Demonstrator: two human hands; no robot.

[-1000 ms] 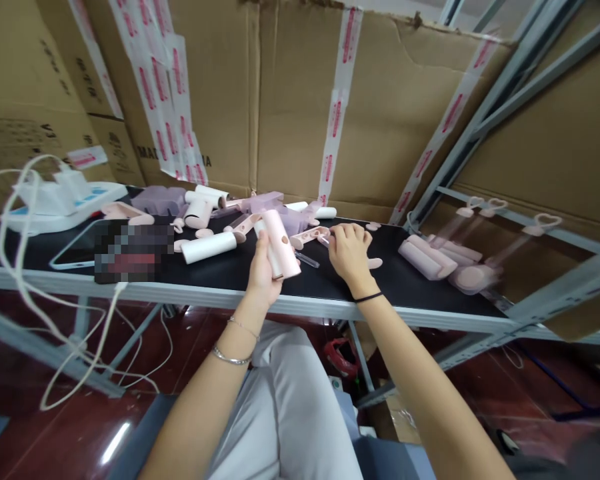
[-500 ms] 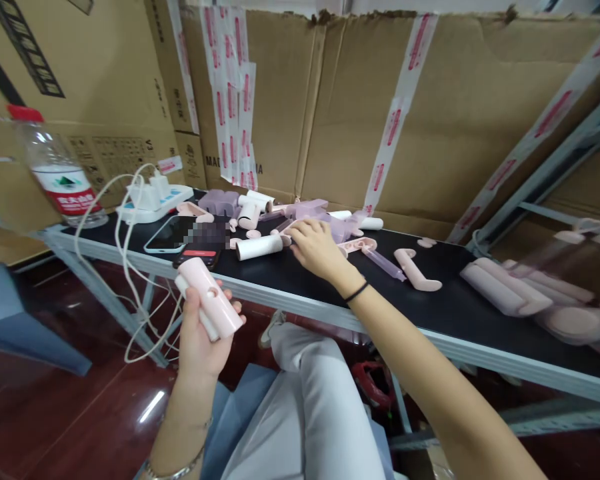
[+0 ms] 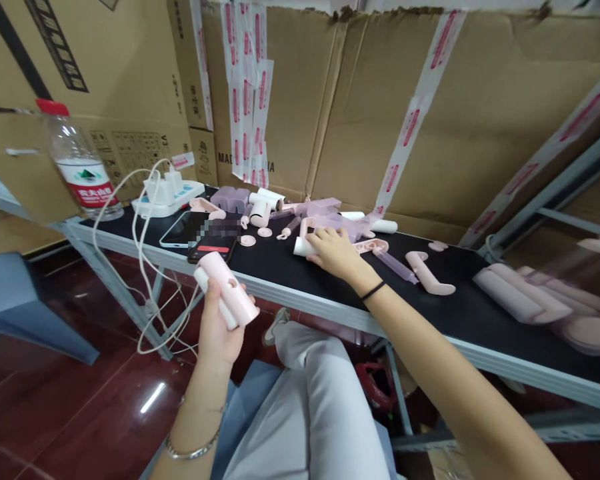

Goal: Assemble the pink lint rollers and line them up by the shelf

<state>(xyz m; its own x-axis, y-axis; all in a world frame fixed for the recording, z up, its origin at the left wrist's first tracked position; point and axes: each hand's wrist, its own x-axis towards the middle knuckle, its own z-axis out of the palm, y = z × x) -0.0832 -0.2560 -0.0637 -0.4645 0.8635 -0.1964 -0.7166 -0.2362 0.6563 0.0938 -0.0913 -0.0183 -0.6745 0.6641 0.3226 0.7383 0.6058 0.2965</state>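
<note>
My left hand (image 3: 225, 327) is closed around a glossy pale-pink cylindrical casing (image 3: 236, 293) with a round hole in its side. A white half-shell (image 3: 215, 297) lies against the casing in the same grip, just in front of the table edge. Over the table, my right hand (image 3: 337, 252) has its fingers curled down on a white tube (image 3: 304, 247), whose left end sticks out; the fingers hide the rest. Behind that hand lie translucent purple pieces (image 3: 325, 212). A pink L-shaped handle part (image 3: 429, 273) rests to its right.
Two phones (image 3: 213, 241) lie near the front left edge. Behind them sit a power strip (image 3: 167, 202) with white cables and a water bottle (image 3: 85, 173). Pink and white casings (image 3: 520, 293) are piled at the right. Cardboard (image 3: 300, 100) walls the back.
The white tube has shifted right along the table, under my right hand, uncovering small pink discs. My left hand still holds the casing. The view has swung slightly left.
</note>
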